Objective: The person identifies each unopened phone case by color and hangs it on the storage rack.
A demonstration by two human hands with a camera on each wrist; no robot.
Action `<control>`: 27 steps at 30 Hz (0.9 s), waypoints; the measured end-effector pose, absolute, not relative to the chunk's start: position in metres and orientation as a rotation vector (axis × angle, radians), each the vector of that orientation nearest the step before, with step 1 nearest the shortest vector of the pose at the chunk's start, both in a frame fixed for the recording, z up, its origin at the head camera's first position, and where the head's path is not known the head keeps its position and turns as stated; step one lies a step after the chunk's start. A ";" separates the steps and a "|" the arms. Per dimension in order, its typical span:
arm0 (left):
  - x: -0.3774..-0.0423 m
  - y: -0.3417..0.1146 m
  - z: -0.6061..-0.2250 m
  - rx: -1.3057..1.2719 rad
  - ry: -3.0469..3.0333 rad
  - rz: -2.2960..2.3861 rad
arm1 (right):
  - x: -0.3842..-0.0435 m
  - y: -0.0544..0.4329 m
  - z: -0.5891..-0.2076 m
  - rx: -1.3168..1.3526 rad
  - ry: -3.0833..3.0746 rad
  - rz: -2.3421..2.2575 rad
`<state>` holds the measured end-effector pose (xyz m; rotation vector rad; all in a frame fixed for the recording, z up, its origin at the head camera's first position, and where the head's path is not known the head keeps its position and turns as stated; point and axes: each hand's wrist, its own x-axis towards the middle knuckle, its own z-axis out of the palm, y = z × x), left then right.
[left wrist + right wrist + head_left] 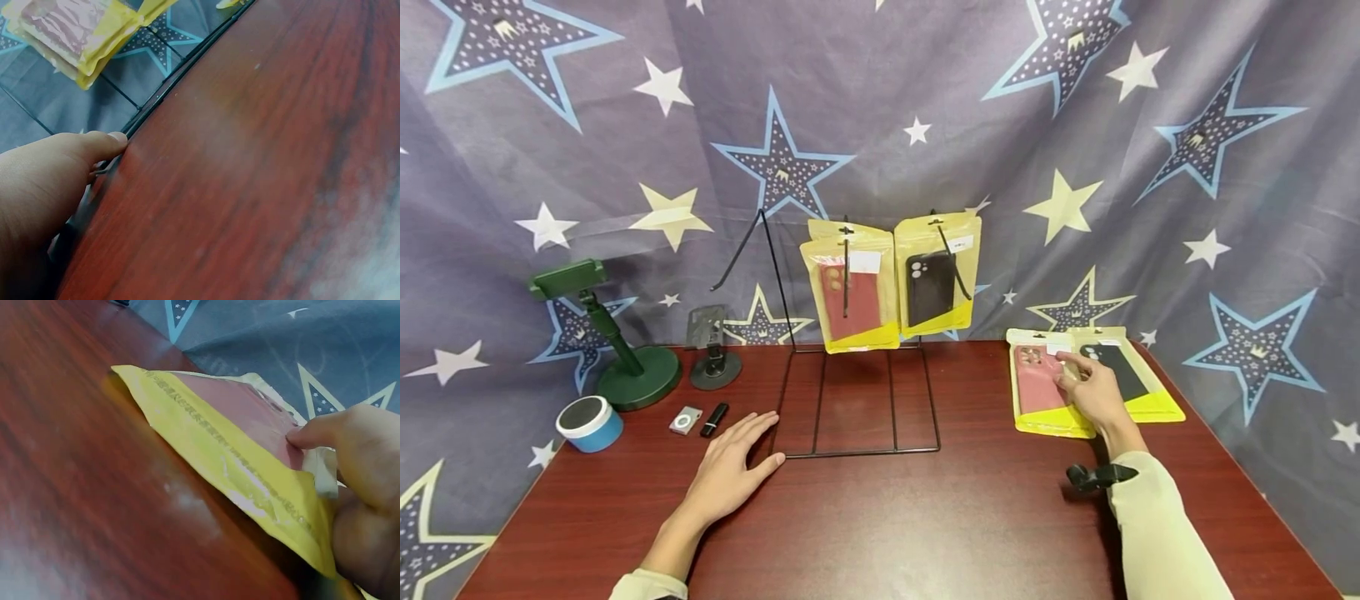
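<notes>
My left hand [727, 468] lies at the front left corner of a black wire rack [857, 454], fingers extended. In the left wrist view its thumb [103, 145] touches the base wire. At the right, my right hand [1099, 395] pinches the right edge of a yellow-edged bag with a pink phone case [1037, 392]. The right wrist view shows a digit on the pink case [250, 412]; the fingers beneath are partly hidden. Beside it lies a bagged black phone case [1123, 371], partly behind the hand.
Bagged pink cases [852, 300] and a bagged black case [931, 287] hang on the rack's hooks. Leftward stand a green phone stand [638, 375], a dark stand [715, 367], a blue-white round speaker [591, 425], a small silver player [685, 420] and a black stick [714, 419].
</notes>
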<state>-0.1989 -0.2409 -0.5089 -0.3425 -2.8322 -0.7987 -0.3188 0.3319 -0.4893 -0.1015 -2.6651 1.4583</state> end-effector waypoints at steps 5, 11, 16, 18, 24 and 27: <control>-0.198 -0.242 -0.510 -0.340 -2.833 -0.803 | -0.311 0.335 -0.488 -0.093 -2.583 1.574; -0.199 -0.243 -0.511 -0.335 -2.835 -0.806 | -0.305 0.333 -0.478 -0.020 -2.453 1.731; -0.200 -0.241 -0.511 -0.347 -2.830 -0.798 | -0.302 0.331 -0.471 0.006 -2.401 1.726; -0.200 -0.241 -0.510 -0.348 -2.830 -0.801 | -0.300 0.329 -0.468 0.017 -2.382 1.703; -0.198 -0.240 -0.509 -0.345 -2.833 -0.813 | -0.294 0.321 -0.458 0.053 -2.270 1.646; -0.199 -0.240 -0.509 -0.343 -2.834 -0.816 | -0.290 0.317 -0.451 0.051 -2.203 1.646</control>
